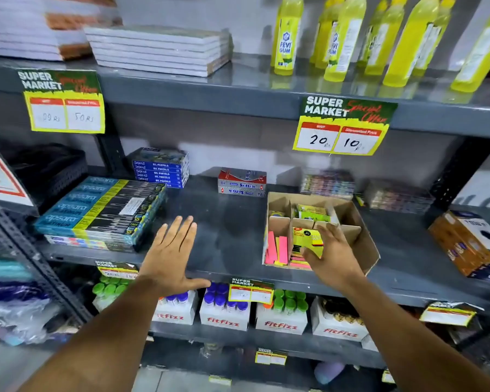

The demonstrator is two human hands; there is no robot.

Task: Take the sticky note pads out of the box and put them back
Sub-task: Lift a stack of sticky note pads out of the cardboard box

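An open cardboard box (364, 241) with dividers stands on the middle shelf, right of centre. A yellow sticky note pad (309, 241) stands upright in its front middle compartment. My right hand (337, 256) is closed around this pad, thumb at its lower left and fingers behind its top. Pink sticky note pads (277, 247) fill the front left compartment, and green packs (311, 212) sit in a rear one. My left hand (171, 250) hovers flat over the bare shelf left of the box, fingers spread, holding nothing.
Stacked pencil boxes (102, 210) lie left of my left hand, with blue oil pastel boxes (160, 169) and red-grey boxes (242, 182) behind. A brown carton (470, 244) sits at the right. Yellow gum bottles (286, 35) stand on the shelf above.
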